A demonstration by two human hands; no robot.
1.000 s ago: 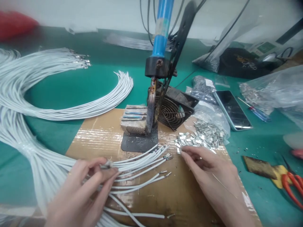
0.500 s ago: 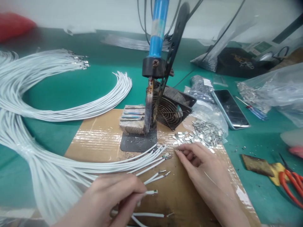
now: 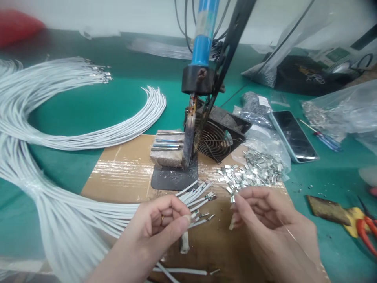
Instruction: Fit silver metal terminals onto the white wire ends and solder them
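My left hand (image 3: 165, 228) is closed in a pinch over the front of the cardboard. A small connector end (image 3: 194, 214) shows at its fingertips; the white cable behind it is mostly hidden by the hand. My right hand (image 3: 262, 216) has its thumb and fingers drawn together, with a small metal connector (image 3: 232, 199) at the thumb tip. A thin wire strand (image 3: 291, 234) runs across the back of that hand. Just beyond lies a pile of metal connectors (image 3: 253, 171). White cables (image 3: 118, 210) fan in from the left, their stripped or fitted ends between my hands.
A blue-handled soldering iron (image 3: 203, 49) stands upright in a holder above a block (image 3: 167, 157). Behind it leans a black fan (image 3: 216, 143). A phone (image 3: 294, 135), a screwdriver (image 3: 326, 140) and orange-handled scissors (image 3: 366, 236) lie on the right. Another cable bundle (image 3: 97, 142) curves at left.
My left hand has moved up and right and turned, with the cable end shifting too. My right hand has drawn back from the pile, to the right and slightly down. The view has shifted slightly.
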